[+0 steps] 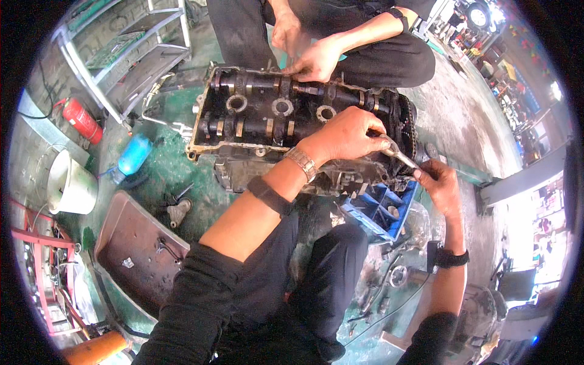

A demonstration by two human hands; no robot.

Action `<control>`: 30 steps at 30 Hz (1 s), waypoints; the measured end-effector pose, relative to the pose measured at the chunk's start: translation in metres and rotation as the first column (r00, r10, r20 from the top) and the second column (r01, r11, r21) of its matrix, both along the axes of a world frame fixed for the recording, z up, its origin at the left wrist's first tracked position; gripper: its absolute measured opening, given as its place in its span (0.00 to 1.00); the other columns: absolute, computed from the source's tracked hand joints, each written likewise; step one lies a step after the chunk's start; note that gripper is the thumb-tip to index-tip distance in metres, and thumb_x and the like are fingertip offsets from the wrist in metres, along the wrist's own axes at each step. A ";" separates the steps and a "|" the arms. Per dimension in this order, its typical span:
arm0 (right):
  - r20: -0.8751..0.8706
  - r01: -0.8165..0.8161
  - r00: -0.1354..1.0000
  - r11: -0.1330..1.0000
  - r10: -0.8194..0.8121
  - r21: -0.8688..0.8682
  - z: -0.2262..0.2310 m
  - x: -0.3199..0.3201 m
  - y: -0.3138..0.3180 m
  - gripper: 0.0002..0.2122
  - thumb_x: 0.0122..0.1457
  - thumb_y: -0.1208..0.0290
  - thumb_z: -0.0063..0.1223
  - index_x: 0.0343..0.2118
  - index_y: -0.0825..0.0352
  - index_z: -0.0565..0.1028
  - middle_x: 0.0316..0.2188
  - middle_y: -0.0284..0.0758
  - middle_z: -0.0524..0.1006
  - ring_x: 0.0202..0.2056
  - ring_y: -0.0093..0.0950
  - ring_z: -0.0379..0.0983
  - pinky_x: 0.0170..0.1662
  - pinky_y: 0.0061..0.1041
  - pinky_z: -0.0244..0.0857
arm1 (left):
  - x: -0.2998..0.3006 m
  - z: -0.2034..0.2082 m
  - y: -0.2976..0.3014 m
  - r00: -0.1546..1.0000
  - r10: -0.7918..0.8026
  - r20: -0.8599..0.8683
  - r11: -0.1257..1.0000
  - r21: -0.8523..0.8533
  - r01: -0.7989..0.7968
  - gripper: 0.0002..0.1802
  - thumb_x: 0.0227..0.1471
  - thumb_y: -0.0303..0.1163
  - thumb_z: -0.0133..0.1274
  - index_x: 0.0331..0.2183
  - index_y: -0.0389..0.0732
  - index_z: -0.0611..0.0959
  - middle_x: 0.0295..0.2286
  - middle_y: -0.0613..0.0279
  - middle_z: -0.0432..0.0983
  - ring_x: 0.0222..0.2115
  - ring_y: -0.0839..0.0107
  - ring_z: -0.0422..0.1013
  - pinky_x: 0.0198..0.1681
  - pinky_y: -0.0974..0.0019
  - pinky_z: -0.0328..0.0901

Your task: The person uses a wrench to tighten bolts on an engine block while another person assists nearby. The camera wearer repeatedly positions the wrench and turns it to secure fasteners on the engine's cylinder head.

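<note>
A dark, oily engine [258, 143] with its cover off lies in front of me, its camshafts and round plug-hole rings facing up. My left hand [348, 135] is closed on the head end of a silver ratchet wrench [403, 158] at the engine's right end, beside the timing chain [412, 125]. My right hand [439, 182] pinches the wrench's handle end, thumb along it. What the wrench's head sits on is hidden by my left fingers. Across the engine, a co-worker's hand [316, 61] rests at its far edge, and the other hand is just above, slightly blurred.
Below the engine's right side is a blue divided parts tray [380, 213]. Tools and small parts lie on the floor near it. At left are a brown tub [131, 255], a white bucket [72, 182], a blue bottle [134, 154], a fire extinguisher [82, 120] and a metal rack [131, 45].
</note>
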State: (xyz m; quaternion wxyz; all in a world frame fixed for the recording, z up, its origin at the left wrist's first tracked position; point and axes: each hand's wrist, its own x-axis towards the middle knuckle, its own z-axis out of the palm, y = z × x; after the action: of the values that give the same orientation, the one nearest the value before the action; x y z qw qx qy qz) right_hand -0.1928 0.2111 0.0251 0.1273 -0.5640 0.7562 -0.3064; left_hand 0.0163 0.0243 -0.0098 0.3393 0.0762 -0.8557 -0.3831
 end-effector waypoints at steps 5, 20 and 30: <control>0.033 -0.043 0.999 0.999 0.043 0.000 0.002 -0.002 -0.006 0.10 0.52 0.69 0.61 0.24 0.72 0.75 0.17 0.33 0.73 0.20 0.20 0.66 0.25 0.24 0.61 | -0.001 0.000 -0.001 0.999 0.016 0.042 1.000 0.006 -0.016 0.15 0.44 0.39 0.62 0.28 0.35 0.84 0.26 0.49 0.79 0.27 0.60 0.76 0.33 0.60 0.69; -0.095 0.050 0.994 0.998 -0.046 0.042 -0.010 0.023 0.011 0.13 0.57 0.66 0.56 0.25 0.72 0.73 0.15 0.31 0.67 0.19 0.19 0.59 0.24 0.24 0.55 | -0.006 -0.007 -0.002 0.999 0.043 0.017 0.998 -0.048 -0.042 0.17 0.41 0.47 0.61 0.28 0.42 0.85 0.25 0.51 0.78 0.28 0.51 0.74 0.31 0.55 0.67; -0.094 0.065 0.993 0.997 -0.069 -0.042 -0.020 0.043 0.023 0.12 0.58 0.65 0.54 0.32 0.72 0.76 0.18 0.40 0.74 0.21 0.21 0.64 0.27 0.26 0.62 | -0.010 -0.008 -0.004 0.994 0.091 0.059 0.988 -0.127 -0.083 0.19 0.42 0.50 0.60 0.27 0.44 0.86 0.23 0.51 0.78 0.26 0.52 0.74 0.32 0.55 0.68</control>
State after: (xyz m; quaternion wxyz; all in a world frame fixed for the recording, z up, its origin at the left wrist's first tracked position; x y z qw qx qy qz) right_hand -0.1493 0.2336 0.0053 0.0699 -0.5546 0.7738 -0.2979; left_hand 0.0058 0.0201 -0.0176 0.3321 0.1044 -0.8844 -0.3110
